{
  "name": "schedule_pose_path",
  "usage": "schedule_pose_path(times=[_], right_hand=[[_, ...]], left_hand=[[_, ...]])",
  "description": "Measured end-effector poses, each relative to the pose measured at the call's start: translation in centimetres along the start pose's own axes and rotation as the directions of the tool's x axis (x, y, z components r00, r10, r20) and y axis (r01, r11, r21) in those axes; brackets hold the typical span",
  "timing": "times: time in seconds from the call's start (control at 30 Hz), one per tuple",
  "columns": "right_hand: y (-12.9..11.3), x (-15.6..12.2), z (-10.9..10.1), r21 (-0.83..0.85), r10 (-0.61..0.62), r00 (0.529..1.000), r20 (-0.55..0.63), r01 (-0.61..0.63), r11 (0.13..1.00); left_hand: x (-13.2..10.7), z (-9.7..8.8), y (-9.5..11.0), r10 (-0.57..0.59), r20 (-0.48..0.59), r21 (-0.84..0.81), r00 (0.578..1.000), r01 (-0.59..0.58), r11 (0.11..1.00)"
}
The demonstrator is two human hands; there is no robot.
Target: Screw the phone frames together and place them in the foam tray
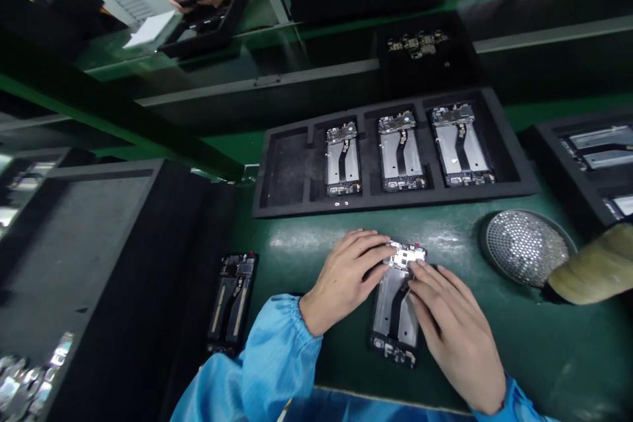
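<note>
An opened phone chassis (395,313) lies flat on the green bench in front of me. My left hand (346,277) rests beside its top end, fingertips pressed on the circuit board there. My right hand (452,330) lies over the chassis's right side, fingers stretched toward the same top end. Both hands press on it rather than lift it. Beyond them a black foam tray (287,175) holds three more chassis in its slots; its leftmost slot has nothing in it.
Another chassis (232,300) lies at the left by a large black box (99,257). A round dish of small screws (527,247) sits at the right, near a tan object. More trays stand right and behind. Across the conveyor, another person's hands hold a phone.
</note>
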State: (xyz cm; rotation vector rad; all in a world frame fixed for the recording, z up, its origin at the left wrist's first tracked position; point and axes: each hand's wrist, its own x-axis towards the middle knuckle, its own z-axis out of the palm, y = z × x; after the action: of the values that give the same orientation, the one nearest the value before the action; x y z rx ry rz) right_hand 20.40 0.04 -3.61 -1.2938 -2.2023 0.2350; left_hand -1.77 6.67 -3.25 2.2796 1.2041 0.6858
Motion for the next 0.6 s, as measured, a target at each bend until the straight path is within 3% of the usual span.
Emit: schedule_pose_path(times=[0.23, 0.43, 0.53, 0.6], right_hand=[[0.0, 0.5, -0.3, -0.159, -0.029, 0.997, 0.065, 0.039, 0.986], [0.0, 0.5, 0.3, -0.169, -0.046, 0.997, 0.058, 0.055, 0.984], [0.0, 0.4, 0.6, -0.212, -0.064, 0.997, 0.04, 0.071, 0.975], [0.7, 0.2, -0.4, -0.152, -0.093, 0.993, 0.073, 0.104, 0.983]], left_hand=[[-0.1, -0.3, 1.1, 0.013, 0.09, 0.161, 0.996, -0.028, 0.987], [-0.5, 0.1, 1.9, 0.029, 0.088, 0.294, 0.996, -0.053, 0.954], [-0.6, 0.2, 1.8, 0.033, 0.061, 0.294, 0.998, -0.05, 0.954], [-0.5, 0.3, 1.6, 0.028, 0.04, 0.256, 0.999, -0.038, 0.966]])
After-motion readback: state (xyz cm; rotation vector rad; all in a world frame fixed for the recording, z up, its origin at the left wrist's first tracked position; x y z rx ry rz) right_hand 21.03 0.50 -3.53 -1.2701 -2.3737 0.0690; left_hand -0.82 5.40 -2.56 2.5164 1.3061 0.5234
